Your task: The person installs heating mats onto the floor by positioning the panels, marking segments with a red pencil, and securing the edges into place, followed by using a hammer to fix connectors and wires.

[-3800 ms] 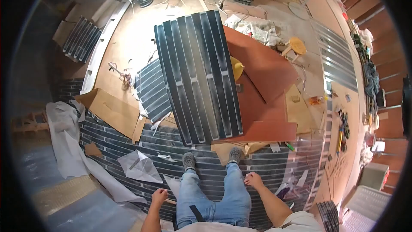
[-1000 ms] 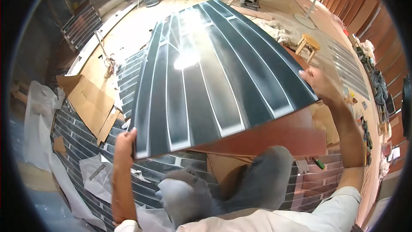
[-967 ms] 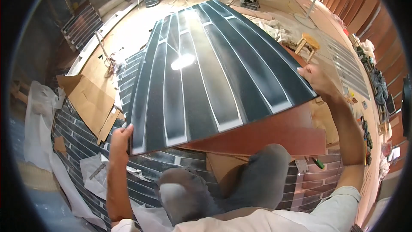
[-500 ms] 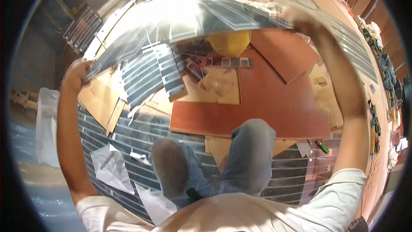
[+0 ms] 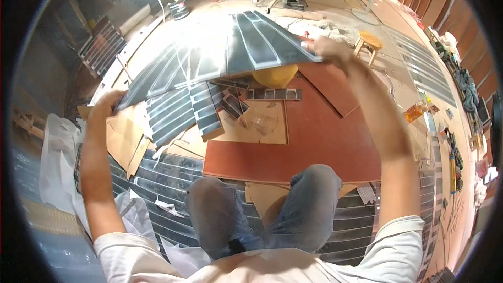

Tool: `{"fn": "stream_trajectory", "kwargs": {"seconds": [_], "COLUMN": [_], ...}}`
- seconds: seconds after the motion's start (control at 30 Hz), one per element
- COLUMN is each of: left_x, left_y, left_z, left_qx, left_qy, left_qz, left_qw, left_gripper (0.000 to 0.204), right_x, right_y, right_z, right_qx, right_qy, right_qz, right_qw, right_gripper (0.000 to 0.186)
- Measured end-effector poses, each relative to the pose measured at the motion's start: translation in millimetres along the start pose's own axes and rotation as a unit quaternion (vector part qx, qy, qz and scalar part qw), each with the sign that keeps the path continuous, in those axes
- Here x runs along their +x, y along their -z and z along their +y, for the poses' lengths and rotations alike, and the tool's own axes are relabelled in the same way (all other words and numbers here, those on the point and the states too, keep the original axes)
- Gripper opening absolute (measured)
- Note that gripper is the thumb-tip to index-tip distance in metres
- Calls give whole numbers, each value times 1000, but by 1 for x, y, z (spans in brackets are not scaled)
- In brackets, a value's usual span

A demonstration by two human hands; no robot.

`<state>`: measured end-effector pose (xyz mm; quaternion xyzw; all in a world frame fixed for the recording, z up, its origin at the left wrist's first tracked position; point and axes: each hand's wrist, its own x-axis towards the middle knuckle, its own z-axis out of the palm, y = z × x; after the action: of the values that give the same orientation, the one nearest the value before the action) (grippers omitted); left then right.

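While the left hand (image 5: pixel 111 100) and right hand (image 5: pixel 330 50), fingers curled, grip its opposite edges, we see the striped panel (image 5: pixel 243 47) lifted nearside (not yet set down), far-edge support unclear.

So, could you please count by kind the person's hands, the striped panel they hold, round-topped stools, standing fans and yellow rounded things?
Hands: 2 (left hand, right hand)
Held striped panel: 1
Round-topped stool: 1
Standing fan: 1
Yellow rounded thing: 1
Total: 6
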<state>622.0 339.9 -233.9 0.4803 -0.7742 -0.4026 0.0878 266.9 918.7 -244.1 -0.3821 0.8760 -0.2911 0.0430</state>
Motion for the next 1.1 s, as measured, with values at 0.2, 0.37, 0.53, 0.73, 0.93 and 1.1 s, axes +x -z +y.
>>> {"fn": "stream_trajectory", "kwargs": {"seconds": [0.2, 0.37, 0.53, 0.73, 0.93, 1.1], "left_x": [0, 4, 24, 10, -5, -9], "left_y": [-23, -30, -62, -81, -90, -97], "left_z": [-84, -129, -144, -163, -170, -181], "left_qx": [-100, -120, -92, -121, -127, -156], "left_qy": [-4, -28, -49, -59, -42, -38], "left_qz": [-68, -61, -46, -33, -29, -38], "left_qw": [993, 991, 993, 990, 991, 986], "left_gripper": [26, 23, 26, 29, 35, 34], "right_x": [-56, -69, -77, -87, -105, -109], "right_y": [-88, -137, -142, -159, -176, -178], "right_z": [-35, -22, 7, 9, 18, 14], "right_qx": [122, 166, 214, 134, 147, 149], "right_qy": [-170, -167, -174, -192, -207, -197], "right_qz": [36, 45, 80, 78, 98, 95], "right_qw": [977, 971, 958, 969, 962, 964], "right_gripper": [44, 43, 44, 46, 42, 40]}}
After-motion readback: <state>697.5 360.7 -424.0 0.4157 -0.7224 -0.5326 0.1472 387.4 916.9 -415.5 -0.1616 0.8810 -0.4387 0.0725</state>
